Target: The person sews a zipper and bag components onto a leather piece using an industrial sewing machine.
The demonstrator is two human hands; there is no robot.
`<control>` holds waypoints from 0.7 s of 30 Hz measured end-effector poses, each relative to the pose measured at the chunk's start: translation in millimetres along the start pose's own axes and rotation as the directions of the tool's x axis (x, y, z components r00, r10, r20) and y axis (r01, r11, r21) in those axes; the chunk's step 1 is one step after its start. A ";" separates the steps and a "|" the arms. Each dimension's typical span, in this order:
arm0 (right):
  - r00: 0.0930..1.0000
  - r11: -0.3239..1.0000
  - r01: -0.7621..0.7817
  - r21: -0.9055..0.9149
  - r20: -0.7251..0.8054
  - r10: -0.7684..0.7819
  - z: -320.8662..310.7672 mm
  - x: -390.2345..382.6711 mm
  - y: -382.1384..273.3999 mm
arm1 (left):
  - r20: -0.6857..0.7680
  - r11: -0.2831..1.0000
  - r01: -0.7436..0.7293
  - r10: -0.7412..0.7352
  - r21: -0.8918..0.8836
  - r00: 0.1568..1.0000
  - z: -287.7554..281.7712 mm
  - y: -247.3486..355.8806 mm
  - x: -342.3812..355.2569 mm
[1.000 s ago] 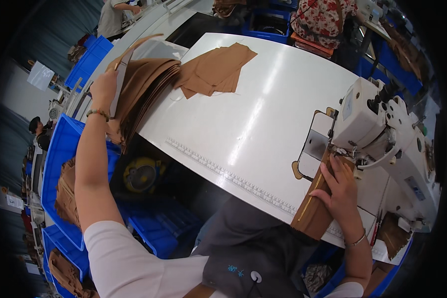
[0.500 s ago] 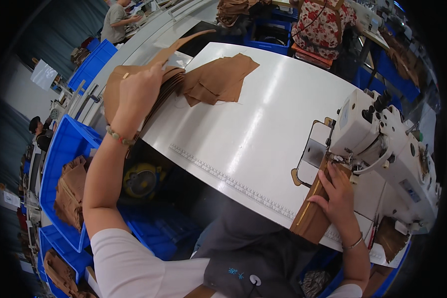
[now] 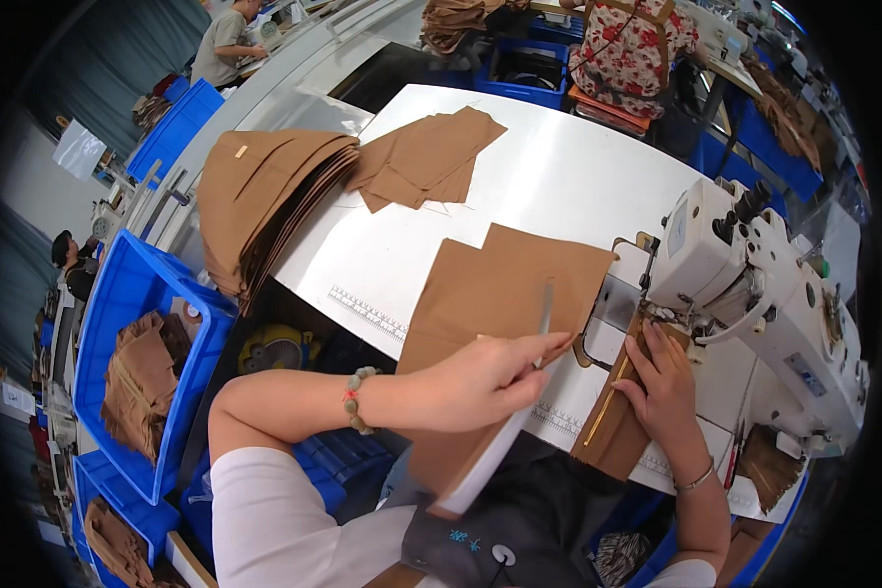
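Note:
My left hand (image 3: 490, 377), wearing a beaded bracelet, pinches the edge of a brown fabric panel (image 3: 500, 279) above the front of the table. The panel's near part hangs past the table edge, with a white strip along it. My right hand (image 3: 664, 377) lies with fingers stretched over a folded brown fabric piece (image 3: 608, 431), which has a thin gold-coloured line along it. That piece runs up to the needle area of a white sewing machine (image 3: 725, 255); the needle is hard to make out.
A thick stack of brown panels (image 3: 265, 186) hangs over the table's left end, beside smaller brown pieces (image 3: 426, 157). Blue bins (image 3: 118, 392) with brown fabric stand at the left. Other people (image 3: 627, 59) sit at work beyond the white table (image 3: 549, 176).
My left hand has come from the stack at the left to the front middle, bringing a brown panel with it. My right hand stays on the fabric at the machine.

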State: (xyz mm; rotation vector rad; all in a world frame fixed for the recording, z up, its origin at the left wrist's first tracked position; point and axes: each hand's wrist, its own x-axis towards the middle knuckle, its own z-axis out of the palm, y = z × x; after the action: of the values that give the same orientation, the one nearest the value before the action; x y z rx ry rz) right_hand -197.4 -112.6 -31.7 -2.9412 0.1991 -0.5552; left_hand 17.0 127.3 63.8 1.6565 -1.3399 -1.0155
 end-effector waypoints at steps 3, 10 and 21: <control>1.000 1.000 0.022 -0.021 -0.020 -0.022 -2.9 2.3 -2.4 | 0.113 0.981 0.050 -0.028 -0.189 0.993 20.1 0.7 -5.4; 0.990 0.996 -0.084 -0.018 0.116 0.086 -6.2 -3.5 -1.3 | 0.336 0.923 0.103 0.030 -0.370 0.941 73.9 2.3 -19.5; 0.999 0.990 -0.016 -0.140 -0.032 0.012 13.6 -6.5 4.4 | 0.118 0.588 -0.437 0.500 0.681 0.858 75.2 -25.4 44.4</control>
State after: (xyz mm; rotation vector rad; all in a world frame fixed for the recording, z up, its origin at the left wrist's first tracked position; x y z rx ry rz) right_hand -198.8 -114.3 -47.3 -3.0649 0.2723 -0.6095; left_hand -36.4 81.8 5.9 1.6464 -2.1195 -0.0878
